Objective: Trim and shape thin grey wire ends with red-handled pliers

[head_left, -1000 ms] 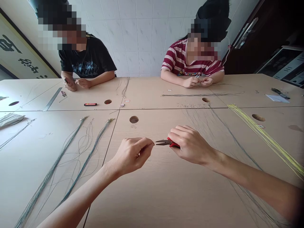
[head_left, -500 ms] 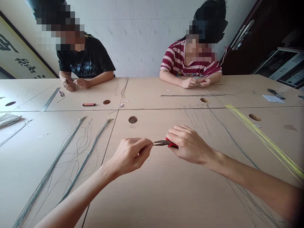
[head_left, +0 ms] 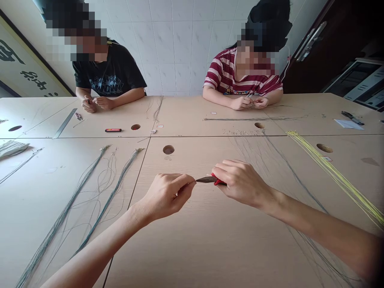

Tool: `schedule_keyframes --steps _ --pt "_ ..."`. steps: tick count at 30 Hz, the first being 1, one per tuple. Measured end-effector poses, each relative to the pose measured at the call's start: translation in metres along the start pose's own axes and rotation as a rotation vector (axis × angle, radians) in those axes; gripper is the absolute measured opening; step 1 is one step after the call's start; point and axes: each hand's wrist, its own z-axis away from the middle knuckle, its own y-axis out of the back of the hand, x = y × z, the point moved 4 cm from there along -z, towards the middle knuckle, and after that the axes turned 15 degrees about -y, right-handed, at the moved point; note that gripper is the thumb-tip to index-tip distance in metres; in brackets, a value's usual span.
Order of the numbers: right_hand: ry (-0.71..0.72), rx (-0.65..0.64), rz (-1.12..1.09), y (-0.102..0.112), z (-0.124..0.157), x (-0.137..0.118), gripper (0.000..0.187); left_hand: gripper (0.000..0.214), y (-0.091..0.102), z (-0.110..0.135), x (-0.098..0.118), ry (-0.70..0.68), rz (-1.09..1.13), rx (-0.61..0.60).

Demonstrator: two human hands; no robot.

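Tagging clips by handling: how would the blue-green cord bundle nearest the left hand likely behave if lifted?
The bundle would probably hang floppy, since stray cords beside it curve loosely. It looks light, being mostly thin cord. It might tangle, as those cords lie close by.

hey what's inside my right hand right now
Your right hand holds pliers: their shut jaws and a bit of red handle stick out. The rest is covered and can't be seen.

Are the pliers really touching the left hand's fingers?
Cannot tell. The head view shows the pliers ending at the fingertips of the left hand, with no clear gap, but contact is too small to see.
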Motion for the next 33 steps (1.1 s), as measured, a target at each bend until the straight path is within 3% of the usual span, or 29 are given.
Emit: schedule_keyframes --steps 9,16,33 --pt "0.125 0.013 0.043 0.011 0.003 0.004 0.02 0.03 0.005 -0.011 0.007 -0.21 -0.251 -0.074" --pt "0.253 0.031 0.035 0.022 0.006 0.002 0.028 0.035 0.007 -0.014 0.018 -0.408 -0.247 -0.097" --pt "0.225 0.017 0.01 0.02 0.006 0.008 0.029 0.038 0.0 -0.012 0.012 -0.299 -0.03 -0.06"
